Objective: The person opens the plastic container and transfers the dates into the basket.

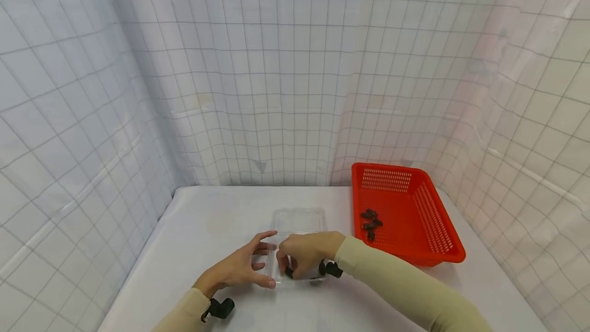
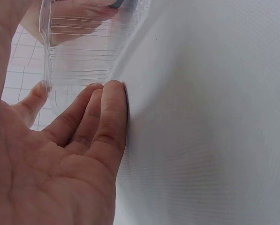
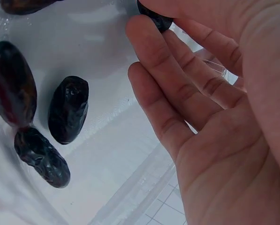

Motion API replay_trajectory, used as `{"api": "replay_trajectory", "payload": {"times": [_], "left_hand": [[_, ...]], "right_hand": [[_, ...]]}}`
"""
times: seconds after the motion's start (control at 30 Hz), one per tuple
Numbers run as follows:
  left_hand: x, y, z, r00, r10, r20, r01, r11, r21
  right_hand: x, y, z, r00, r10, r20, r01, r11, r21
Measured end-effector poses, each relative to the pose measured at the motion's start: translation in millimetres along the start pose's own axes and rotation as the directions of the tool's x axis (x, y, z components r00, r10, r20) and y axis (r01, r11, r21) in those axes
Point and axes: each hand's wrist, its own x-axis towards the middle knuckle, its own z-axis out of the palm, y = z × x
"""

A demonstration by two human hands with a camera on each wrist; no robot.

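Observation:
A clear plastic clamshell box (image 1: 271, 266) stands on the table with its lid (image 1: 298, 220) folded back. Reaching into it, my right hand (image 1: 310, 251) pinches a dark date (image 3: 163, 22) between thumb and fingertips, low over the box floor. Several other wrinkled dates (image 3: 68, 110) lie in the box, as the right wrist view shows. At the box's left side is my left hand (image 1: 239, 268), thumb and fingers spread. In the left wrist view its fairly straight fingers (image 2: 112, 108) touch the lower edge of the ribbed box wall.
To the right stands a red plastic basket (image 1: 454, 232) with slotted walls; several dates (image 1: 371, 225) lie at its left side. White table cloth (image 1: 221, 214) surrounds the box. Gridded white curtains (image 1: 276, 91) close off the back and both sides.

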Motion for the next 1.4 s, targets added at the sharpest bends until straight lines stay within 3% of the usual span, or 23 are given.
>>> {"api": "replay_trajectory", "payload": {"times": [0.4,0.87,1.4], "left_hand": [[-1.3,-3.6,2.4,1.000,0.005,0.003,-0.005,1.000,0.012],[-1.6,1.2,-0.7,1.000,-0.009,-0.019,0.009,1.000,0.023],[1.2,-0.2,1.6,1.000,-0.004,-0.025,0.005,1.000,0.024]], "right_hand": [[-19.8,-4,-3,0.999,0.023,-0.030,-0.021,0.998,0.063],[-36.8,-1,-9,0.987,-0.002,-0.160,0.023,0.991,0.131],[-56.2,1,-6,0.975,0.039,-0.218,0.006,0.979,0.203]]}}
